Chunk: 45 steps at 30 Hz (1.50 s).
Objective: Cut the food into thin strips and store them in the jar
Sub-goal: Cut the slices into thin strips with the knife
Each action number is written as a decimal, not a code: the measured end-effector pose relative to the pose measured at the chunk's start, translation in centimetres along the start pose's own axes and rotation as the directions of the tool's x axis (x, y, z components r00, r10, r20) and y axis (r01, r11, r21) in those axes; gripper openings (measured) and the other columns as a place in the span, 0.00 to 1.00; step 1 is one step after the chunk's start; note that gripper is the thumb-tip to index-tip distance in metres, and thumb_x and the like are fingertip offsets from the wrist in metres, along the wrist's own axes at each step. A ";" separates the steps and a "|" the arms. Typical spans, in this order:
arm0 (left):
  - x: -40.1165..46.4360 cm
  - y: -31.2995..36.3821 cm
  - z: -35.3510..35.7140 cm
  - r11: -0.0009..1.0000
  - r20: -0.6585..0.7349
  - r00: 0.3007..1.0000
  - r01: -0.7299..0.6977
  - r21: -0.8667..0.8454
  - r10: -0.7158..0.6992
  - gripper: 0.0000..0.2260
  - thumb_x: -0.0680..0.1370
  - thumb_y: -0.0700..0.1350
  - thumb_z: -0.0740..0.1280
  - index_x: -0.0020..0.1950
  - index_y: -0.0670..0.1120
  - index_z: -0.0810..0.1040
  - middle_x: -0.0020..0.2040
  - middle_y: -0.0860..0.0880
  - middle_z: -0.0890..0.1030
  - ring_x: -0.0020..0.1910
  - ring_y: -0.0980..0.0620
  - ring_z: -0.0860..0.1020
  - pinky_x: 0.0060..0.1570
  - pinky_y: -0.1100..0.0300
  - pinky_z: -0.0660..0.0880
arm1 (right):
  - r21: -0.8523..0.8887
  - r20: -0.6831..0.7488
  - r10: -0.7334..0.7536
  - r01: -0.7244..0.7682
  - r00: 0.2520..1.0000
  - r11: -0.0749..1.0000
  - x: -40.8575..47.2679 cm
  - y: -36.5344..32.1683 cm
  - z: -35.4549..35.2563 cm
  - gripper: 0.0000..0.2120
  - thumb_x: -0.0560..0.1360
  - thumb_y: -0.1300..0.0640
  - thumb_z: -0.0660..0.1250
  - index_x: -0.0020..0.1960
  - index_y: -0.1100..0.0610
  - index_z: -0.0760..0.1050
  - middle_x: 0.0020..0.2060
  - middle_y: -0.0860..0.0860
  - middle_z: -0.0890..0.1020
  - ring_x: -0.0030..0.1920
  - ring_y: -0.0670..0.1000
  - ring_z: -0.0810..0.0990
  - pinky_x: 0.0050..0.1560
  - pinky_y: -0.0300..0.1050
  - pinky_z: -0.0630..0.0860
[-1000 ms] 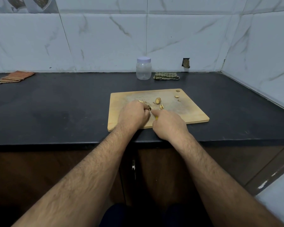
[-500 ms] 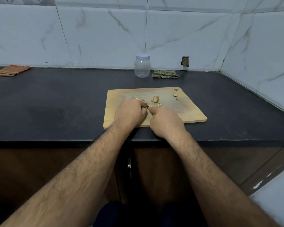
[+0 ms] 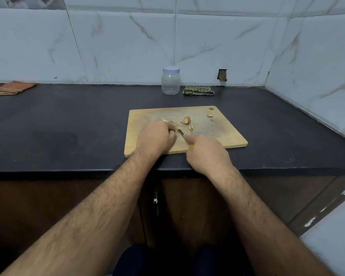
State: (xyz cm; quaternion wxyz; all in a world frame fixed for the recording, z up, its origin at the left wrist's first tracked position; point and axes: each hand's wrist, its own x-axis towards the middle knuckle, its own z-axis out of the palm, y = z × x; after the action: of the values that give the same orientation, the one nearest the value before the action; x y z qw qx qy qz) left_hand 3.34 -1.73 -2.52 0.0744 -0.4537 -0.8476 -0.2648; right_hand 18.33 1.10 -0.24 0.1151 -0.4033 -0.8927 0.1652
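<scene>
A wooden cutting board (image 3: 223, 134) lies on the black counter. My left hand (image 3: 157, 136) has its fingers curled down on a small piece of food that it mostly hides. My right hand (image 3: 206, 150) grips a knife (image 3: 181, 132) with a yellow handle, forefinger laid along the blade; the blade tip sits beside my left fingertips. A brown ginger chunk (image 3: 187, 120) and thin cut strips (image 3: 190, 128) lie just beyond the hands. Two small bits (image 3: 209, 115) rest near the board's far right corner. A clear plastic jar (image 3: 170, 81) with a pale lid on stands at the wall.
A folded green checked cloth (image 3: 198, 90) lies right of the jar. An orange striped cloth (image 3: 12, 88) sits at the far left by the wall. The tiled wall turns a corner on the right. Cabinet doors (image 3: 197, 206) are below the counter edge.
Both hands stay together at the same spot on the board with the knife at the food; only the camera view has shifted slightly.
</scene>
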 end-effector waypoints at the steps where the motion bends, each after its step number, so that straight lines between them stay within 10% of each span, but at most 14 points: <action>1: 0.0 0.0 0.0 1.000 0.003 1.000 0.003 -0.004 -0.003 0.15 0.75 0.45 0.62 0.56 0.53 0.85 0.50 0.52 0.85 0.45 0.50 0.80 0.45 0.58 0.77 | 0.009 -0.001 -0.002 0.002 1.000 1.000 0.0 -0.1 0.0 0.28 0.78 0.61 0.59 0.75 0.42 0.65 0.68 0.49 0.75 0.64 0.52 0.75 0.57 0.49 0.76; 32: 0.4 -0.6 0.1 0.999 0.025 1.000 0.006 -0.035 -0.005 0.14 0.75 0.45 0.64 0.57 0.52 0.85 0.51 0.51 0.85 0.48 0.50 0.81 0.45 0.58 0.76 | 0.018 -0.009 -0.030 0.031 0.999 0.999 2.0 -0.8 1.1 0.27 0.78 0.60 0.57 0.75 0.44 0.66 0.67 0.50 0.76 0.65 0.54 0.74 0.61 0.50 0.75; 45: 0.2 -0.5 0.2 0.998 -0.020 0.999 -0.051 -0.024 0.051 0.13 0.75 0.43 0.64 0.54 0.54 0.86 0.51 0.54 0.85 0.48 0.52 0.81 0.39 0.63 0.68 | -0.053 0.021 -0.019 0.020 1.000 0.998 1.9 -1.3 0.7 0.26 0.79 0.61 0.57 0.74 0.43 0.66 0.64 0.51 0.77 0.61 0.55 0.76 0.48 0.47 0.72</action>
State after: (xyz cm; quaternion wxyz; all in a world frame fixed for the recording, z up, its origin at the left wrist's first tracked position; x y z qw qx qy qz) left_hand 2.87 -1.71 -2.76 0.0838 -0.4735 -0.8317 -0.2776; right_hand 15.96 1.54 -0.24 0.0969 -0.3956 -0.9018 0.1443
